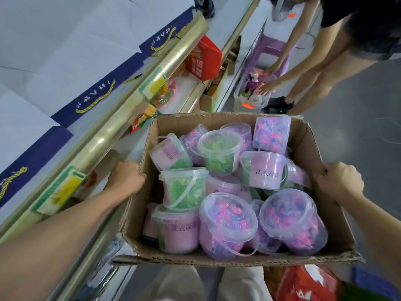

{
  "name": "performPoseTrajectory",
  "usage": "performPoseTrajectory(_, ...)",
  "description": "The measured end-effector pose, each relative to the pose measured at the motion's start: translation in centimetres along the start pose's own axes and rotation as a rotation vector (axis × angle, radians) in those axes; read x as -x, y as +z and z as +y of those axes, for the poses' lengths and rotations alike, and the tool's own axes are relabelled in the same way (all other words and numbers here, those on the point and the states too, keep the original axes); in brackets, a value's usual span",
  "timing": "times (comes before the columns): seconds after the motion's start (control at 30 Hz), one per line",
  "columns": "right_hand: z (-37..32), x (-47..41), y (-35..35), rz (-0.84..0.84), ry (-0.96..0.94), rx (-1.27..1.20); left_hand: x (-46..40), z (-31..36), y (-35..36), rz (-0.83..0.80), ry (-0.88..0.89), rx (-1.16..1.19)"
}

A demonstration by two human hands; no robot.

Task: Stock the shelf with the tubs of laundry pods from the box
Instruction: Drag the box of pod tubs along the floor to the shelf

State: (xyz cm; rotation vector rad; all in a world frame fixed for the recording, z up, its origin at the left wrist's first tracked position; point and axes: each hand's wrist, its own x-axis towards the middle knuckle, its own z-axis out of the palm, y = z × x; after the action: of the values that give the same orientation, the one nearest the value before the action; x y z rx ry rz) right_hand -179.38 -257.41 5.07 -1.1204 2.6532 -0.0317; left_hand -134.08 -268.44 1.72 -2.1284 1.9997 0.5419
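An open cardboard box [312,146] is held up in front of me, full of several clear plastic tubs of laundry pods. Some tubs hold green pods [219,152], others pink and purple pods [229,222], and most lie tumbled on their sides with pink labels showing. My left hand [127,178] grips the box's left wall. My right hand [338,181] grips its right wall. The shelf [121,118] with gold rails runs along my left side.
Navy and white paper bags [65,88] hang above the shelf rail. A red carton [204,59] and snack packs lie on the shelf. Another person's hands [268,86] reach into a clear bin of toys ahead. A red bag [303,283] lies on the floor below.
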Motion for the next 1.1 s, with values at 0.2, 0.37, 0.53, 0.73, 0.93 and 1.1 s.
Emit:
performPoseTrajectory(0.2,-2.5,-9.6,-1.0,-0.051,-0.176,0.039,1.4,3.8,0.6,0.021,-0.224,0.082)
performPoseTrajectory(0.37,-5.5,-15.5,-2.2,-0.067,-0.349,0.129,3.4,6.2,2.3,0.058,-0.338,0.065)
performPoseTrajectory(0.53,-8.9,-18.8,-2.7,-0.073,-0.507,0.172,5.0,7.5,3.3,0.057,-0.453,0.111)
performPoseTrajectory(0.73,-12.0,-20.3,-1.9,-0.081,-0.631,0.288,5.8,6.6,5.0,0.105,-0.56,0.244)
performPoseTrajectory(0.93,-14.9,-21.5,-0.7,-0.089,-0.749,0.33,7.6,7.4,6.8,0.13,-0.642,0.283)
performPoseTrajectory(1.1,-16.9,-23.2,0.9,-0.126,-0.87,0.311,9.2,10.2,8.6,0.08,-0.82,0.308)
